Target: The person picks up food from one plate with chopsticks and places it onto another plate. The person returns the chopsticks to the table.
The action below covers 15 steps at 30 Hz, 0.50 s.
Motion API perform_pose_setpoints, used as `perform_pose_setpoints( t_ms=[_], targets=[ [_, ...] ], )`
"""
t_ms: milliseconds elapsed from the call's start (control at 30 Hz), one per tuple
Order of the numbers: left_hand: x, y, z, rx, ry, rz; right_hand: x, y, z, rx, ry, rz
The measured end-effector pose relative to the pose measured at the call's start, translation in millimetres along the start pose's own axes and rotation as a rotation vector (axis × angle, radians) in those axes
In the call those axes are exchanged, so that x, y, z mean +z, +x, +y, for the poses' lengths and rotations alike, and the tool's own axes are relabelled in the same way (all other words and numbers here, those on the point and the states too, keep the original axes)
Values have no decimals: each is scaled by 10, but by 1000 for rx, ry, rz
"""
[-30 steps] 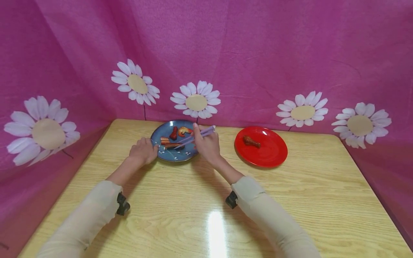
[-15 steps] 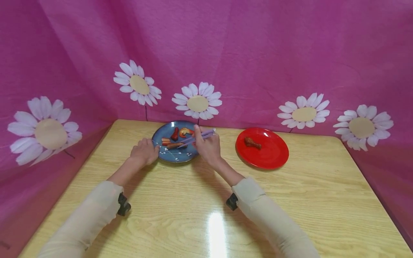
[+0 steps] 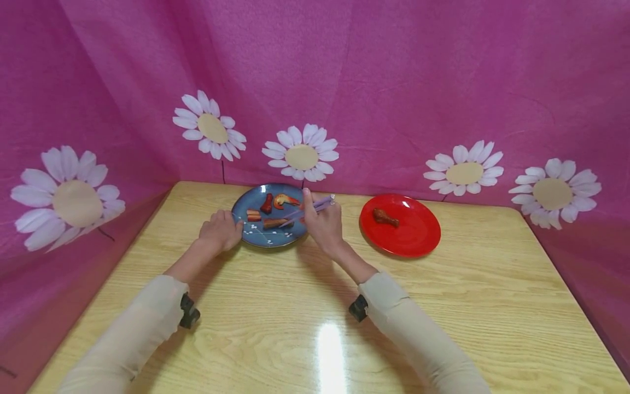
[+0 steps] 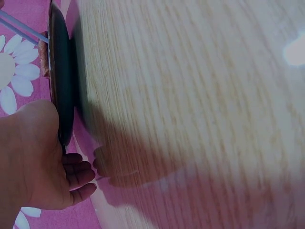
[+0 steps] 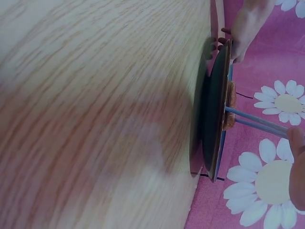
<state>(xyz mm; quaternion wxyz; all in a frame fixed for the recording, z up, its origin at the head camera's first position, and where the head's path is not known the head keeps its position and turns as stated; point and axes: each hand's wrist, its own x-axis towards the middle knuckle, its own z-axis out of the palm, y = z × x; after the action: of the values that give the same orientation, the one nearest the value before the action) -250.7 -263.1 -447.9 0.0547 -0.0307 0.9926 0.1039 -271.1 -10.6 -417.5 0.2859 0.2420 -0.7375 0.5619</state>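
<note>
In the head view my left hand (image 3: 220,232) holds the left rim of a blue plate (image 3: 269,239), thumb over the edge. My right hand (image 3: 324,223), to the right of the plate, grips a pair of purple chopsticks (image 5: 257,119). Their tips are at a brown, elongated piece of food (image 3: 272,224) lying on the plate; whether they pinch it is hard to tell. Also on the plate are a striped piece like pork belly (image 3: 253,215), a dark red piece (image 3: 267,203) and a shrimp (image 3: 284,201).
A red plate (image 3: 410,235) stands to the right, with a brown drumstick (image 3: 385,218) on it. Both plates are on a wooden table (image 3: 266,306). A pink curtain with printed daisies (image 3: 384,98) closes off the back and sides.
My right hand and the chopsticks have shifted slightly right. The brown piece has moved right too, away from the striped piece. My left hand stays at the blue plate's rim.
</note>
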Motion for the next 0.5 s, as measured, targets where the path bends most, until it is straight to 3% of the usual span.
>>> perform_pose_setpoints(
  t_ms=[133, 500],
  targets=[
    [16, -1, -10, 6, 6, 19, -18, -7, 30, 12, 16, 13],
    [1, -4, -10, 11, 8, -10, -112, -38, 63, 27, 118, 44]
  ],
)
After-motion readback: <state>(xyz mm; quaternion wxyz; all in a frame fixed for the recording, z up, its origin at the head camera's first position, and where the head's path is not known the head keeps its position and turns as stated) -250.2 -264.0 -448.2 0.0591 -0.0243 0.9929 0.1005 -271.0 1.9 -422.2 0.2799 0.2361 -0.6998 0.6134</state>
